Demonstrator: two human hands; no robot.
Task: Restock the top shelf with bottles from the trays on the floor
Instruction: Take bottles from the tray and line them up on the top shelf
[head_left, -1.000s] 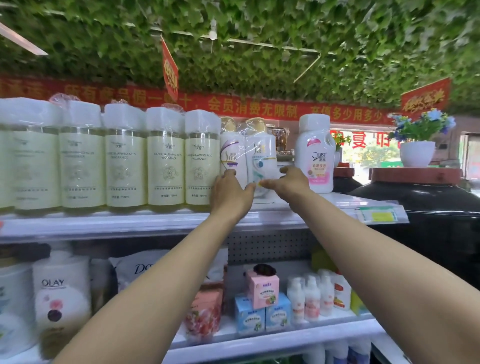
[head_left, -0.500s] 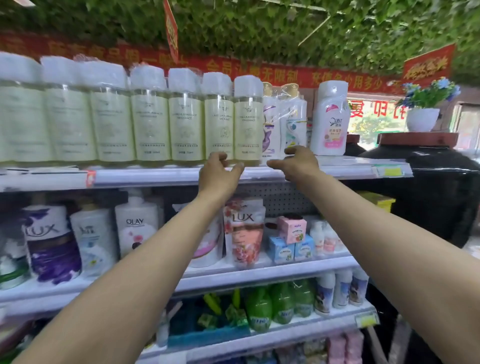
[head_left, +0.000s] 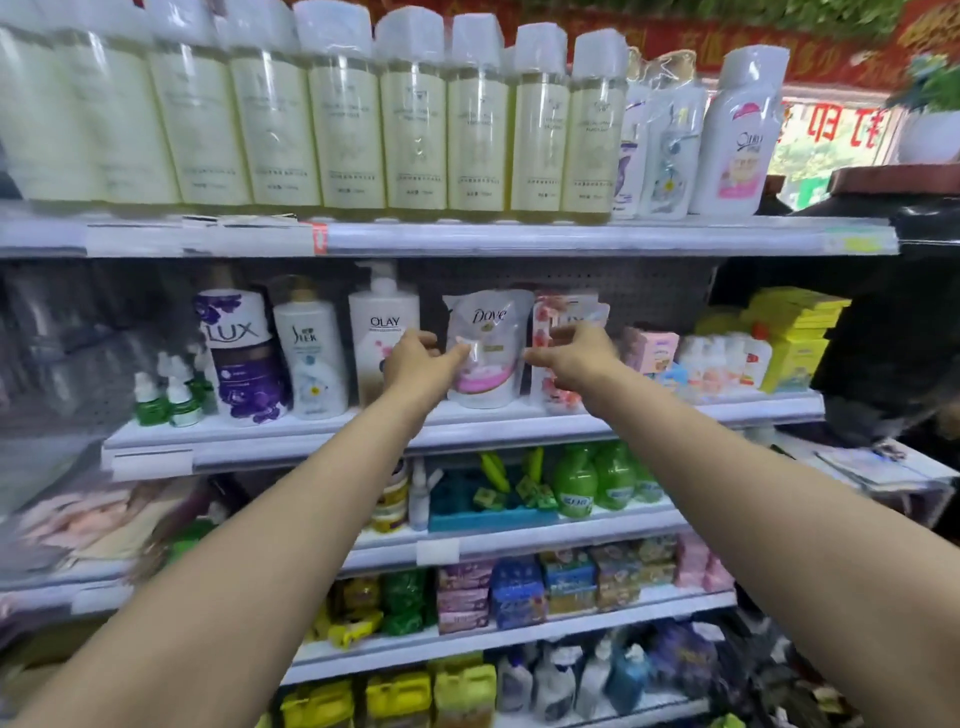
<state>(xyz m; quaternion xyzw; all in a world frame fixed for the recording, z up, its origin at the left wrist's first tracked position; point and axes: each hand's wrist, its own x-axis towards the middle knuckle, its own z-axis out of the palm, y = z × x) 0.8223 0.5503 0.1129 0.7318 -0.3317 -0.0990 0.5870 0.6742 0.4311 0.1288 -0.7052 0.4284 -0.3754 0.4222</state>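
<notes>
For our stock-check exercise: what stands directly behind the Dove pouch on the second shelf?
Behind the Dove pouch only the dark perforated back panel shows above it. Whether more stock stands behind it cannot be seen, since the pouch and both hands, left and right, cover that space.

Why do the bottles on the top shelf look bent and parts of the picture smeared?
In the head view, the wide-angle lens bows the top shelf and leans the pale yellow bottles outward; the left edge and lower right corner are smeared by motion blur, while the Dove pouch in the middle reads sharp; daylight washes out the window at right.
</notes>
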